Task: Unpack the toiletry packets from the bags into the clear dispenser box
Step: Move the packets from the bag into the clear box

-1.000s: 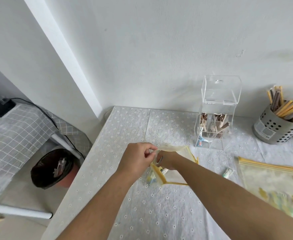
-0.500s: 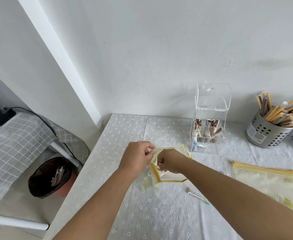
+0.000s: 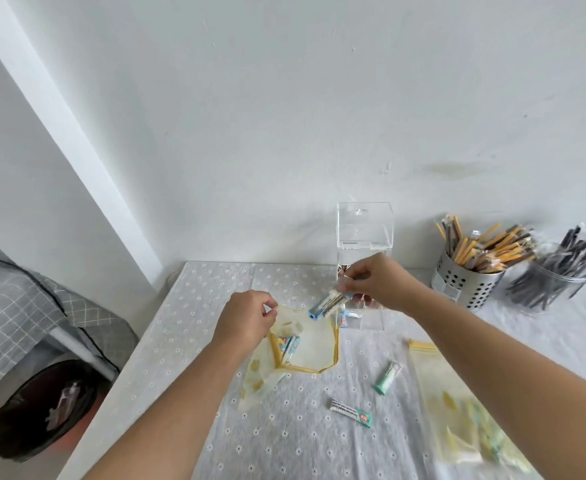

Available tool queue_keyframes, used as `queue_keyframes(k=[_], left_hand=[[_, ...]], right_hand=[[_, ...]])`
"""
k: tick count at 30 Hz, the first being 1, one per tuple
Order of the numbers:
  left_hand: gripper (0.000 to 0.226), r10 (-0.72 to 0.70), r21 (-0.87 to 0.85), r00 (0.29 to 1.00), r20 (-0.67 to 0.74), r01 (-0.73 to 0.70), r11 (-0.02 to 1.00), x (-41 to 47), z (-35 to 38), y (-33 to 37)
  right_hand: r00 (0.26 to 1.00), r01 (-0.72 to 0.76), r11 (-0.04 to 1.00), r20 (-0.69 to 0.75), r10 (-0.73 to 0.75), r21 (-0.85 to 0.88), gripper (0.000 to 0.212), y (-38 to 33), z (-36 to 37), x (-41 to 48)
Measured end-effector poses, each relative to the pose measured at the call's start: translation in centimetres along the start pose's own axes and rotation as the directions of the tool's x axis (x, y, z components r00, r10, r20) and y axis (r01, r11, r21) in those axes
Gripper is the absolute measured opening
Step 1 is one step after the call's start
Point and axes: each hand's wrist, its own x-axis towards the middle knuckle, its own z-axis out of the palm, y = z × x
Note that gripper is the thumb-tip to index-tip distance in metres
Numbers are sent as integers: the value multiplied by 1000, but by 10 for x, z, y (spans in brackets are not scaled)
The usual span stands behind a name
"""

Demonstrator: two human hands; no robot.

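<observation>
My right hand (image 3: 376, 284) has just lifted a blue-capped toiletry packet (image 3: 329, 302) from the yellow-edged plastic bag (image 3: 305, 341), pinched open by my left hand (image 3: 246, 318), toward the clear acrylic dispenser box (image 3: 364, 233) behind; dropping in comes next.

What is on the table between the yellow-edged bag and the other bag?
In the head view, two small green packets lie loose on the tablecloth between the open bag and the second bag.
</observation>
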Motion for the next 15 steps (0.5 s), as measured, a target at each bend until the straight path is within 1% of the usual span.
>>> queue_keyframes(k=[3, 6, 9, 12, 15], left_hand=[[13, 1, -3, 1000, 0, -1, 1000, 1, 2, 0], [12, 11, -7, 1000, -2, -11, 1000, 2, 4, 0], [11, 13, -14, 1000, -4, -13, 1000, 3, 5, -2], [11, 15, -24, 1000, -2, -15, 1000, 4, 6, -3], [12, 22, -48, 1000, 7, -22, 999, 4, 7, -1]], right_hand=[[993, -25, 995, -118, 14, -98, 10, 4, -27, 16], [987, -44, 963, -159, 2, -266, 10, 9, -35, 36], [994, -42, 898, -111, -7, -437, 14, 14, -29, 53], [1000, -11, 787, -6, 9, -617, 18, 13, -20, 67], [998, 21, 685, 54, 27, -728, 16, 15, -10, 81]])
